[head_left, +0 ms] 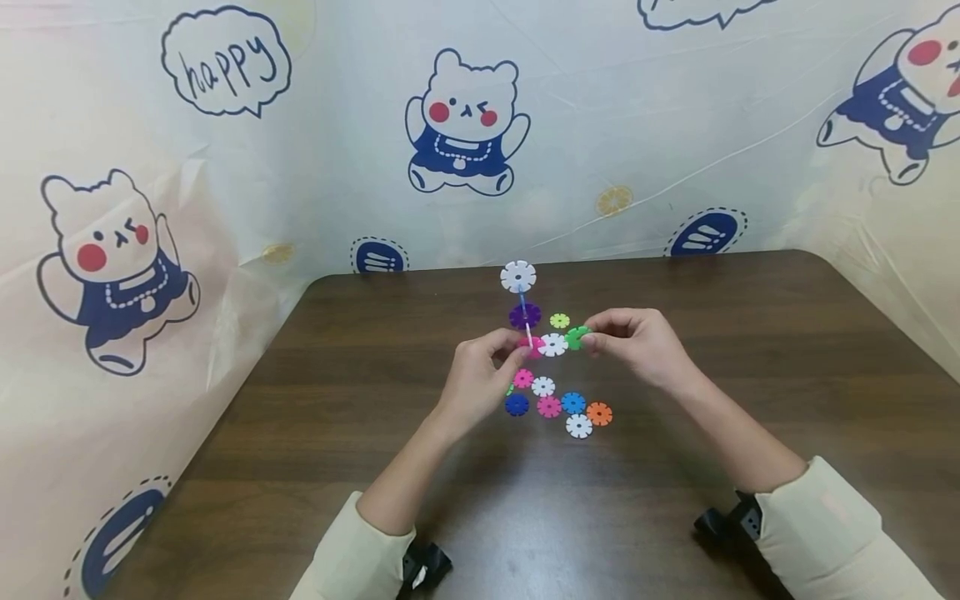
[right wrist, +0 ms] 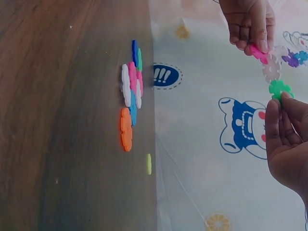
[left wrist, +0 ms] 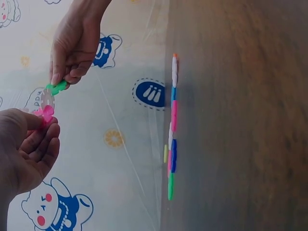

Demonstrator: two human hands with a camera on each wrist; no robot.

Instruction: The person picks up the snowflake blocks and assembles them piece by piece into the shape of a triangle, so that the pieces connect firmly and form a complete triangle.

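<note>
My left hand [head_left: 480,379] pinches a pink snowflake disc [left wrist: 46,113] between thumb and fingers, above the table. The pink disc joins a white snowflake disc [head_left: 553,345], and a green snowflake disc [head_left: 576,337] stands at that one's other side. My right hand [head_left: 641,346] pinches the green disc; whether green and white are slotted together or only touch, I cannot tell. From the pink end a row extends upward in the head view, with a purple disc [head_left: 517,317] and a white disc [head_left: 518,277] at its top; some pieces appear edge-on.
Loose snowflake discs lie on the brown table [head_left: 337,433] below the hands, among them a dark blue disc [head_left: 517,405], an orange disc [head_left: 599,413] and a white disc [head_left: 579,427]. A yellow-green disc [head_left: 559,320] lies farther back. Behind the table hangs a printed cloth [head_left: 585,108].
</note>
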